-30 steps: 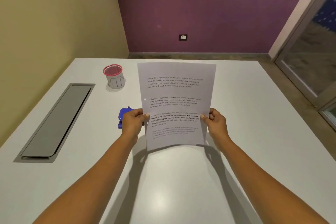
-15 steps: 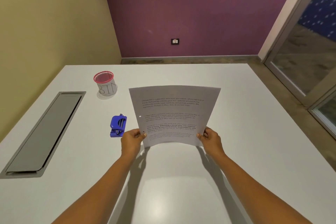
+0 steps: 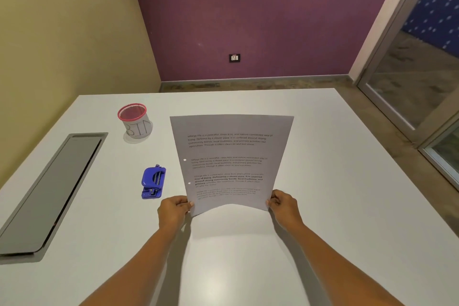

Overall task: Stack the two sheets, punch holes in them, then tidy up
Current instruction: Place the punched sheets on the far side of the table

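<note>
- Lowered since a second ago: sheets (image 3: 231,161), now tilted toward the table (image 3: 335,181), near edge bowed upward.
- Pinched at near corners: left hand (image 3: 173,208) and right hand (image 3: 283,207), both closed on sheets.
- Two holes along left margin.
- Left of sheets: punch (image 3: 152,182); beyond it, bin (image 3: 135,119).

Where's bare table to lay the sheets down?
Free: directly under the sheets, between both hands, and the whole stretch to their right. Crowded on the left: hole punch, mesh bin, cable hatch.
</note>
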A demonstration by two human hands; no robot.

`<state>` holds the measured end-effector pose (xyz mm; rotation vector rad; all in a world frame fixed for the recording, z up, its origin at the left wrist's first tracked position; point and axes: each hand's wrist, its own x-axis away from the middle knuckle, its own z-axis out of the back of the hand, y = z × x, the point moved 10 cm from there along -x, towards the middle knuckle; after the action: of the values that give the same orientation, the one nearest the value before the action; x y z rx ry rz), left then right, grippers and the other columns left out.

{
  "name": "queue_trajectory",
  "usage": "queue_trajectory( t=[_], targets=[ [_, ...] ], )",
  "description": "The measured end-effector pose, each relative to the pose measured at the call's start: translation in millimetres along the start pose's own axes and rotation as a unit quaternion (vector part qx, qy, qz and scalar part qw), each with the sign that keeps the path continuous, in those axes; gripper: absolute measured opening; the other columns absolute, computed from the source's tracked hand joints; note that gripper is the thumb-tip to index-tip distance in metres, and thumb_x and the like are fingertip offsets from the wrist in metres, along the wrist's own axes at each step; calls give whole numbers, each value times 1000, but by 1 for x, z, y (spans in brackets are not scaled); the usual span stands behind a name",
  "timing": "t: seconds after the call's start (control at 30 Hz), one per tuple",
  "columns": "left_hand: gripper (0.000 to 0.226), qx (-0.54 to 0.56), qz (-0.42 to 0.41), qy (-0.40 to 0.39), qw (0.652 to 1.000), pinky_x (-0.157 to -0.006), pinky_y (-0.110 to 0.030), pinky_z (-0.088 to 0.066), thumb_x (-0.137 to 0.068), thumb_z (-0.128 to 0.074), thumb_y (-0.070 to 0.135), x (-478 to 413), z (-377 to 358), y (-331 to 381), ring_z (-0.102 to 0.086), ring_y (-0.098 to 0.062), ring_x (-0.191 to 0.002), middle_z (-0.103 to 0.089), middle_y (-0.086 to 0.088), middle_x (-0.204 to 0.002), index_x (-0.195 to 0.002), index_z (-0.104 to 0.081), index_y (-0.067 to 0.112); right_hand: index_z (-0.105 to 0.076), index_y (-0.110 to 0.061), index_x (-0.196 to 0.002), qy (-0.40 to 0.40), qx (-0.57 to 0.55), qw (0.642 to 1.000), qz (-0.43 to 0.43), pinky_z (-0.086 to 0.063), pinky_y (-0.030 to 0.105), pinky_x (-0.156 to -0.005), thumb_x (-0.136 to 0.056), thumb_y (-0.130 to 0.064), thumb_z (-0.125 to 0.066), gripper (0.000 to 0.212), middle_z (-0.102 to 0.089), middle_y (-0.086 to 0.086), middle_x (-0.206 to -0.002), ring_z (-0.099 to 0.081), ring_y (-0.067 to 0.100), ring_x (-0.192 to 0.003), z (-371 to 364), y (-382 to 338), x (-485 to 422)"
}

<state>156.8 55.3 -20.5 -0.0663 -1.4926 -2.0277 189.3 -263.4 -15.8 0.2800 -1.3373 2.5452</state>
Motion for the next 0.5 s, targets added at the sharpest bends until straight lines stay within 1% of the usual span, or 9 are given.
queue_trajectory(
  t=[0.07,0.13,0.2,0.27,0.3,0.4,0.47,0.5],
  targets=[
    [13,1,-3,8,1000,-80,-33,-52,-79,-67,-2,-2,-1,3,-61,-25,-74,-70,-12,-83,-91,-71,-2,-54,-10,-71,19,-20,1000,11,-36,23,-59,-86,2,-50,20,-62,14,-81,-48,22,-70,5,-3,-2],
    [11,8,-8,6,1000,-82,-36,-54,-79,-66,-3,-4,-4,10,-62,-27,-74,-69,-12,-81,-90,-70,-3,-60,-6,-79,32,-42,998,19,-35,18,-57,-87,0,-54,12,-59,9,-75,-47,20,-68,10,-5,-6],
    [11,12,-11,-1,1000,-84,-41,-55,-79,-65,-4,-6,-11,18,-63,-30,-77,-69,-15,-83,-90,-69,-4,-63,-1,-86,46,-54,997,18,-37,22,-59,-88,-1,-54,9,-57,7,-73,-46,20,-67,16,-5,-12],
    [13,18,-10,-9,1000,-81,-40,-56,-79,-65,-5,-8,-20,24,-64,-30,-77,-69,-15,-81,-92,-68,-6,-63,0,-89,58,-67,996,13,-37,22,-64,-89,-2,-54,10,-56,6,-71,-47,19,-67,23,-3,-19],
    [13,20,-12,-13,1000,-77,-37,-56,-79,-65,-5,-9,-26,28,-64,-30,-76,-69,-12,-77,-92,-68,-5,-63,0,-90,65,-75,995,9,-38,22,-65,-89,-2,-54,10,-55,5,-70,-47,19,-68,28,-1,-23],
    [12,16,-20,-29,999,-65,-25,-56,-78,-66,-6,-12,-46,44,-64,-27,-71,-66,-4,-70,-89,-68,0,-65,-1,-98,94,-91,991,-8,-40,23,-70,-89,-2,-54,15,-59,6,-76,-52,20,-73,46,6,-35],
    [13,14,-21,-44,999,-64,-26,-57,-78,-66,-7,-14,-64,54,-63,-26,-70,-67,-7,-72,-89,-68,-2,-66,0,-103,116,-99,988,-15,-43,26,-75,-89,-1,-53,19,-65,11,-85,-58,26,-80,60,10,-43],
    [14,13,-23,-52,998,-67,-30,-57,-78,-65,-8,-16,-73,59,-63,-27,-70,-67,-10,-75,-90,-68,-3,-66,0,-105,129,-103,986,-18,-46,29,-78,-89,-1,-54,20,-67,14,-91,-61,30,-86,68,13,-47]
  ],
)
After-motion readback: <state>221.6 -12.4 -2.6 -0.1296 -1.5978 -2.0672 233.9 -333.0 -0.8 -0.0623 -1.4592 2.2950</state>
